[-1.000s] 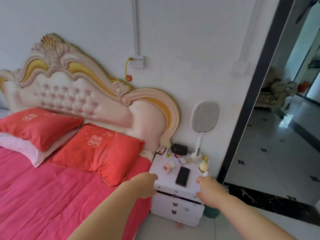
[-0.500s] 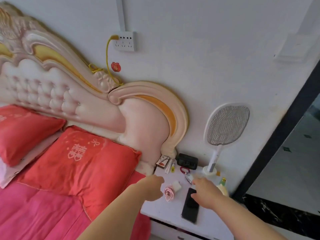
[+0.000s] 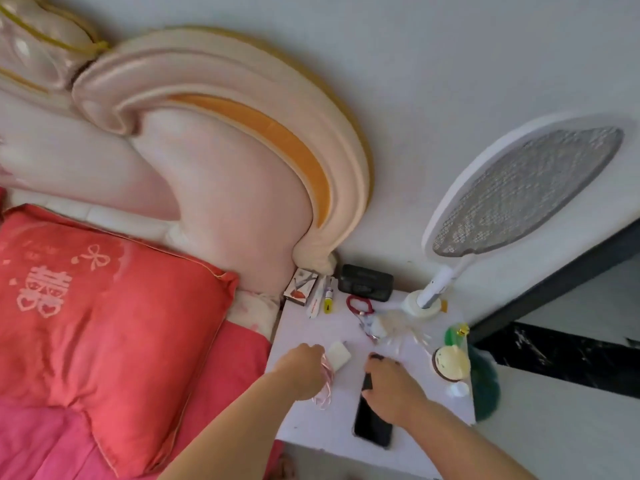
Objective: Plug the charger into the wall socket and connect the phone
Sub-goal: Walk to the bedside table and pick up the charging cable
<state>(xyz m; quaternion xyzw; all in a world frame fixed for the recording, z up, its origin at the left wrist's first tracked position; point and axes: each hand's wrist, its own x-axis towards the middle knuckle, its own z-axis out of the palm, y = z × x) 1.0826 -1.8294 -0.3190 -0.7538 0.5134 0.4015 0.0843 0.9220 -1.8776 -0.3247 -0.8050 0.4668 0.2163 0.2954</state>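
While both my arms reach over the white nightstand (image 3: pixel 304 427), each hand goes to its own half of the job. My left hand (image 3: pixel 303 370) is down on the coiled pink cable (image 3: pixel 325 382), fingers curled around it, with the white charger block (image 3: pixel 338 355) lying just beside my knuckles — whether my fingertips have actually pinched the coil I cannot tell, since the back of the hand hides them. My right hand (image 3: pixel 389 384) lies across the upper part of the black phone (image 3: pixel 372 424), fingers spread and bent over its edges, apparently to lift it; the phone is flat on the tabletop, screen dark, near the front edge. The wall socket is out of view here, so I judge the plugging has yet to be done. The clutter behind — the swatter (image 3: pixel 519 188) in its stand, keys (image 3: pixel 360 306), a small box (image 3: pixel 300 287) — sits clear of both reaches.
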